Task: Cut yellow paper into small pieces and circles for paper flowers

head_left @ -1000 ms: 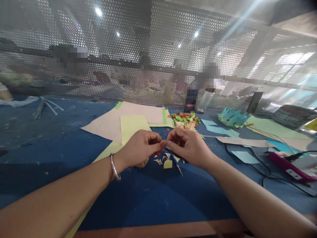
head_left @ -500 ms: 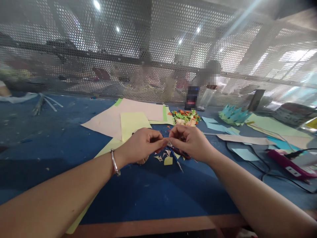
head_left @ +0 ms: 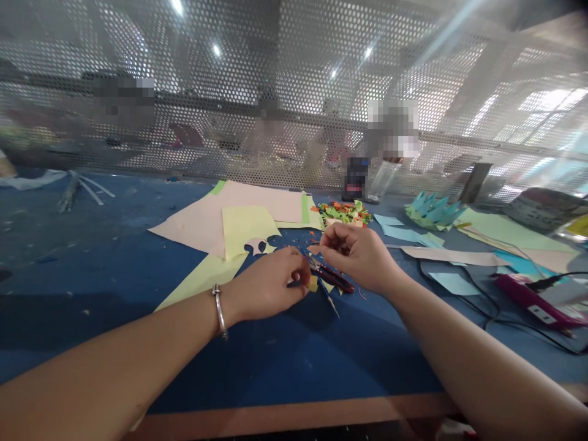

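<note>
My right hand [head_left: 362,254] is closed in a pinch on a small peach paper piece [head_left: 314,249], raised above the blue table. Below and to the left, my left hand [head_left: 275,278] has its fingers curled, with the tips at a small yellow paper scrap [head_left: 313,284]. Between the hands lie pliers with dark red handles [head_left: 337,279], jaws pointing to the upper left. A thin blue tool with a silver pointed tip [head_left: 331,302] rests beside them. My left hand hides part of the paper scraps.
Pink paper [head_left: 193,226] and yellow paper [head_left: 245,223] with cut-outs lie left of centre. Behind my right hand is a pile of green and orange paper bits [head_left: 344,212]. To the right are a blue-green paper crown shape [head_left: 434,211], a purple power strip [head_left: 537,303] and black cables.
My hands, together before, have come apart. My left hand has lowered to the scraps, and the yellow scrap has shifted with its fingertips. My right hand keeps the peach piece.
</note>
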`<action>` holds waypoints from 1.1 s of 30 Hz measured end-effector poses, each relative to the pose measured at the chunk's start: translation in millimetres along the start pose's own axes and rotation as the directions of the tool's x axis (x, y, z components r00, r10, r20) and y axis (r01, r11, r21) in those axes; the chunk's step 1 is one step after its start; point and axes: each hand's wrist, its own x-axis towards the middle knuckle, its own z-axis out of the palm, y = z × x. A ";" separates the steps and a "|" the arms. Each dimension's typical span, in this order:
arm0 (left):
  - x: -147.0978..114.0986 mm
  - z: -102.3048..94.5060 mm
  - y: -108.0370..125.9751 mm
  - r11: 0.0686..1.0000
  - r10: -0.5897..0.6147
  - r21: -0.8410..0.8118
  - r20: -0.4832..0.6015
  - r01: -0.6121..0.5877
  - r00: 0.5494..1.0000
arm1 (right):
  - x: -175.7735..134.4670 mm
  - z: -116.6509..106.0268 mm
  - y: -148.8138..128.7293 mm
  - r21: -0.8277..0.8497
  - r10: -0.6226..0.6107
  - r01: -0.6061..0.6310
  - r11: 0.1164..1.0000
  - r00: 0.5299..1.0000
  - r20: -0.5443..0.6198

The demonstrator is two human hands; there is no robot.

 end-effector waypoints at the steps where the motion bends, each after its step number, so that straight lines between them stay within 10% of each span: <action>1: 0.1 -2.0 -0.4 0.999 -0.024 -0.026 -0.033 0.023 0.999 | -0.3 0.2 -0.6 -0.003 0.000 0.000 1.000 1.000 -0.002; 10: 1.1 -10.2 -5.0 0.986 -0.090 -0.161 -0.266 0.047 0.960 | -3.5 3.9 0.3 0.007 -0.091 0.091 0.996 0.996 0.007; 19: 5.5 -4.6 -7.6 0.843 -0.089 -0.536 -0.228 -0.049 0.970 | -7.0 4.5 0.3 -0.112 -0.187 0.185 0.976 0.982 -0.004; 33: 9.1 -9.4 -6.3 0.717 -0.224 -0.697 -0.240 -0.007 0.944 | -8.9 3.4 -3.4 -0.199 -0.317 0.314 0.928 0.948 0.021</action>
